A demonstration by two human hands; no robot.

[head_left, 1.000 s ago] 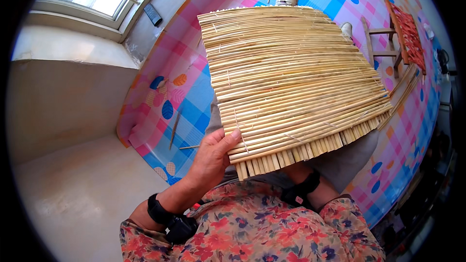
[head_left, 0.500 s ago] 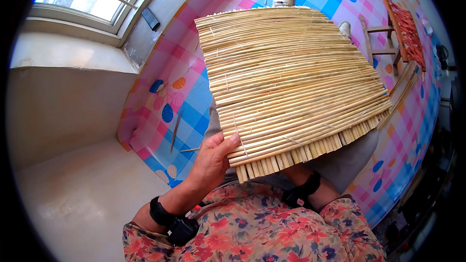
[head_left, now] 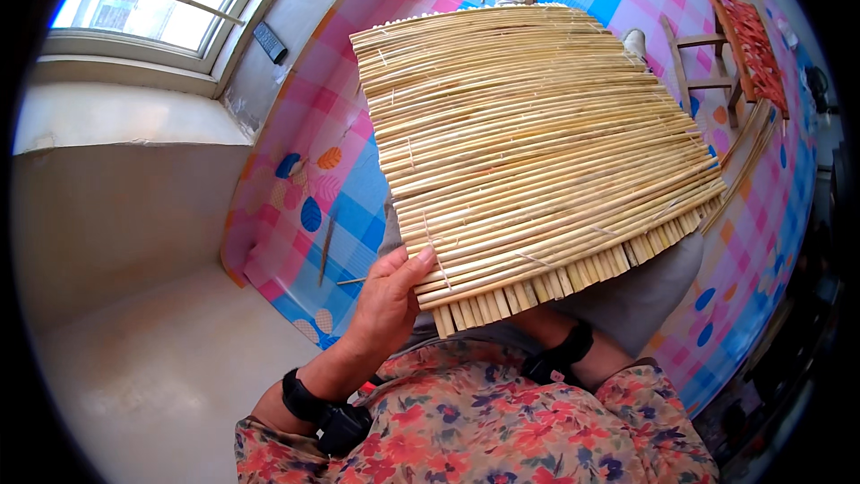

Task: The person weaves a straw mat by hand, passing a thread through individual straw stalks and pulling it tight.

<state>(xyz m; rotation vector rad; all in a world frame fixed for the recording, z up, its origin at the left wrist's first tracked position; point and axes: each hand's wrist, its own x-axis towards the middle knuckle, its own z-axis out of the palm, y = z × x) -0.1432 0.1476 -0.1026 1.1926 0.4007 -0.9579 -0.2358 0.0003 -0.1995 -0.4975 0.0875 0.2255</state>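
A panel of pale yellow plant stalks (head_left: 537,125), laid side by side and stitched with thin thread, lies across my lap and reaches out over my legs. A second layer of stalks (head_left: 573,280) runs crosswise below, its cut ends showing along the near edge. My left hand (head_left: 387,291) is closed on the near left corner, thumb on top and fingers underneath. The right forearm (head_left: 596,363) goes under the near edge; my right hand is hidden beneath the panel, so its fingers cannot be seen.
Pink and blue checked sheeting (head_left: 345,116) covers the floor. A wooden stool with a red woven seat (head_left: 751,45) lies tipped at the far right, beside loose stalks (head_left: 748,166). A remote control (head_left: 270,43) rests on the ledge by the window (head_left: 161,0).
The panel's far edge sits slightly higher and farther left in the picture, and the surroundings have shifted a little too. My left hand keeps its hold on the same corner.
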